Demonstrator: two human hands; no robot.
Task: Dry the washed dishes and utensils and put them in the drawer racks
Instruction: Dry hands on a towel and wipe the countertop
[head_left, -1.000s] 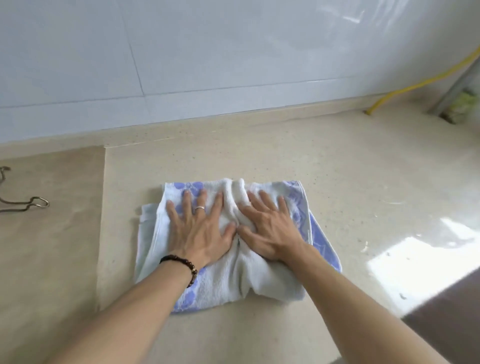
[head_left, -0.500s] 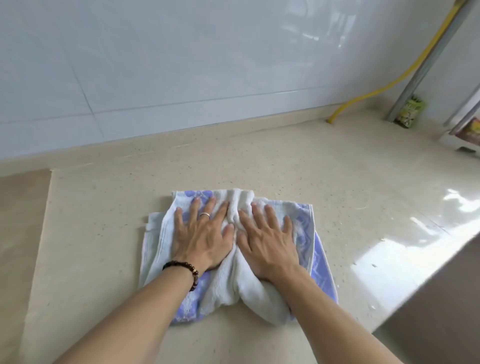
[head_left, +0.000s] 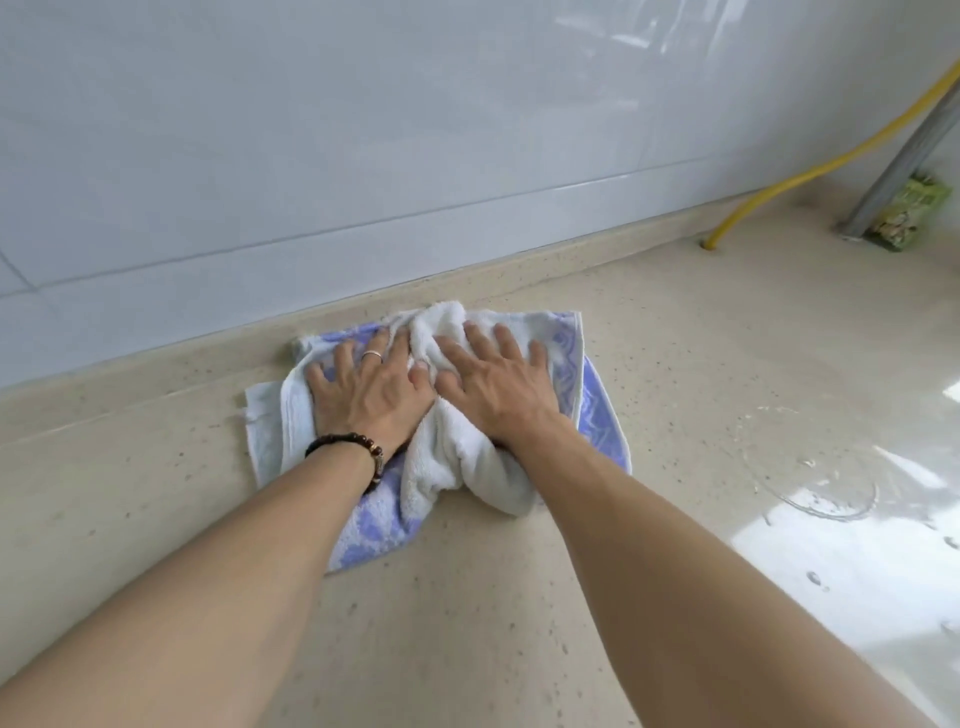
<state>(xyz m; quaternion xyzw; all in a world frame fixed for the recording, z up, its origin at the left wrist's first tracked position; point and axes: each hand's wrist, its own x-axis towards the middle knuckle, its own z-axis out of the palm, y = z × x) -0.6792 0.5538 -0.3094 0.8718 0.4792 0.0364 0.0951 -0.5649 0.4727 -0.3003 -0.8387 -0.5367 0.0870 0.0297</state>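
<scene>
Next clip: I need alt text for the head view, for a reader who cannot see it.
Left hand and right hand press flat, side by side, on a bunched white and blue towel on a beige countertop near the tiled wall. Water drops lie to the right; a yellow hose runs behind.

- A white towel with blue patterned borders (head_left: 457, 457) lies bunched on the beige speckled countertop (head_left: 467, 623), its far edge just beside the raised back lip below the pale tiled wall (head_left: 363, 130)
- The left hand (head_left: 371, 389) presses flat on the towel at 9 o'clock of its middle ridge, fingers spread, a ring (head_left: 372, 355) on one finger and a dark bead bracelet (head_left: 353, 451) at the wrist
- The right hand (head_left: 493, 387) presses flat at 3 o'clock of the ridge, thumbs nearly touching
- Water drops and a wet ring (head_left: 826, 499) glisten at 3 o'clock of the towel
- A yellow hose (head_left: 810, 174), a grey pipe (head_left: 904, 156) and a green packet (head_left: 909, 213) sit at 2 o'clock
</scene>
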